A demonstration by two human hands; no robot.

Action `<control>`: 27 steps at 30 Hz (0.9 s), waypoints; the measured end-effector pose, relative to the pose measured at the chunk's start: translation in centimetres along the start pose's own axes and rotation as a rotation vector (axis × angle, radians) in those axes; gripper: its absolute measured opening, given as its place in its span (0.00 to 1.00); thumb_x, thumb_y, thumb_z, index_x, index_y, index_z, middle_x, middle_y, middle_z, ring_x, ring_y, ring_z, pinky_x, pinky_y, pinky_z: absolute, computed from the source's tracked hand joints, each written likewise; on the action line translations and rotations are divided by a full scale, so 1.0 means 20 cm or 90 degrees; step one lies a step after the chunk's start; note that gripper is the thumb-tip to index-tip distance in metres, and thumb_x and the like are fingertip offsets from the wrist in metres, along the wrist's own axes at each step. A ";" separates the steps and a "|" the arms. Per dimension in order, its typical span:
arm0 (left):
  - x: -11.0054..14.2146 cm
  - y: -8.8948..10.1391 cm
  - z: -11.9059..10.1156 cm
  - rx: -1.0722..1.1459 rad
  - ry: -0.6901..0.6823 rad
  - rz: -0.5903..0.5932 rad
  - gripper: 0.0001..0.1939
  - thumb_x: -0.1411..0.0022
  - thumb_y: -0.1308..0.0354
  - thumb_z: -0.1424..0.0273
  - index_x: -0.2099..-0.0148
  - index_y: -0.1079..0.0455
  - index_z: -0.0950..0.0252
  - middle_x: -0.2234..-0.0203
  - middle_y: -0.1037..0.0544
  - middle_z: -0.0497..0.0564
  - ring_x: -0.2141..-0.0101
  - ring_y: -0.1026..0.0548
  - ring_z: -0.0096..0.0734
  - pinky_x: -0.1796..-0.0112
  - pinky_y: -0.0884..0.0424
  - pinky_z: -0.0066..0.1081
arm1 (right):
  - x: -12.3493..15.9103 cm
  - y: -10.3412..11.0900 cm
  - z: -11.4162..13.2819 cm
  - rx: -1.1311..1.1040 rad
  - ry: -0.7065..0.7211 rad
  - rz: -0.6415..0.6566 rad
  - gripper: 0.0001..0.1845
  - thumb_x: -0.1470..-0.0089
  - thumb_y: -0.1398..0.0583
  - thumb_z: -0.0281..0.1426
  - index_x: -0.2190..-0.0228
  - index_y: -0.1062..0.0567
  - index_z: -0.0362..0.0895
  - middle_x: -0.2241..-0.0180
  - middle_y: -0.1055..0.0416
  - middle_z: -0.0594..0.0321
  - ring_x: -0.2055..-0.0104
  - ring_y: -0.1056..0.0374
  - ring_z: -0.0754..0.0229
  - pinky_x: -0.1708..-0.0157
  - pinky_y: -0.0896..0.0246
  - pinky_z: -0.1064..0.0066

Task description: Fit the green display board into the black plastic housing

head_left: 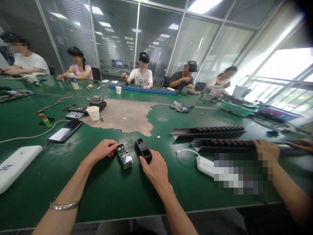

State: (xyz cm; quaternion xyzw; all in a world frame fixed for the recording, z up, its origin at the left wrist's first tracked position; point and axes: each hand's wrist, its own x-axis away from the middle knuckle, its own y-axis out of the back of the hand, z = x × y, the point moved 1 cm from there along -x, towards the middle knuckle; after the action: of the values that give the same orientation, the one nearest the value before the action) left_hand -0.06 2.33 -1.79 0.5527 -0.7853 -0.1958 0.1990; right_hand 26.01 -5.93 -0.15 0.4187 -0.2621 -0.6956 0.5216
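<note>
So our right hand (156, 166) has the near end of a black plastic housing (141, 147) pinched between thumb and fingers, cut-outs in its face turned up toward us. Our left hand (104, 150) has its fingers drawn together at the upper left corner of a green circuit board (124, 156), though we honestly can't tell if they're gripping it or just touching. Board and housing are side by side over the near part of the green table (102, 195), small gap between them, and we've got a silver bangle (65, 205) on the left wrist. Off to our left there's a smartphone (66, 131) with a cable, plus a chunky white case (19, 166). Over on the right, two black channels (207, 132) lie roughly parallel, a co-worker's hand (266, 149) on the nearer one, and a white block with a short lead (204, 165) sits in front. Past our hands is a ragged tan patch (127, 112), with a paper cup (93, 113) by its left side. Farther out we can see a green basket (237, 110), a long blue bar (144, 90) and five people along the far side
</note>
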 end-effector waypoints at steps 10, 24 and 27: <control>-0.01 0.00 0.04 0.063 -0.008 -0.028 0.20 0.38 0.48 0.55 0.60 0.28 0.68 0.78 0.27 0.48 0.80 0.29 0.26 0.79 0.34 0.24 | 0.05 0.04 0.23 -0.160 0.093 0.002 0.13 0.45 0.41 0.39 0.61 0.26 0.44 0.67 0.27 0.61 0.66 0.32 0.58 0.65 0.38 0.70; 0.00 -0.01 0.01 0.000 -0.025 -0.129 0.19 0.36 0.51 0.58 0.55 0.28 0.67 0.82 0.30 0.45 0.83 0.31 0.26 0.81 0.34 0.24 | 0.12 -0.07 0.33 0.010 0.110 0.083 0.15 0.45 0.40 0.39 0.60 0.29 0.44 0.63 0.29 0.56 0.60 0.30 0.53 0.61 0.37 0.66; 0.01 -0.01 0.01 -0.036 -0.039 -0.144 0.19 0.35 0.53 0.58 0.59 0.27 0.66 0.83 0.30 0.45 0.83 0.31 0.26 0.82 0.35 0.23 | 0.14 -0.10 0.33 0.020 0.102 0.069 0.14 0.44 0.41 0.38 0.59 0.30 0.44 0.63 0.30 0.57 0.60 0.29 0.53 0.62 0.38 0.67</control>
State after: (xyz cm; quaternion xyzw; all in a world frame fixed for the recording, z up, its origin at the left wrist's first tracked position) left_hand 0.06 2.14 -2.01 0.6258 -0.7175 -0.2562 0.1672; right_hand 19.11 -8.41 0.78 0.4663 -0.2528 -0.6267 0.5710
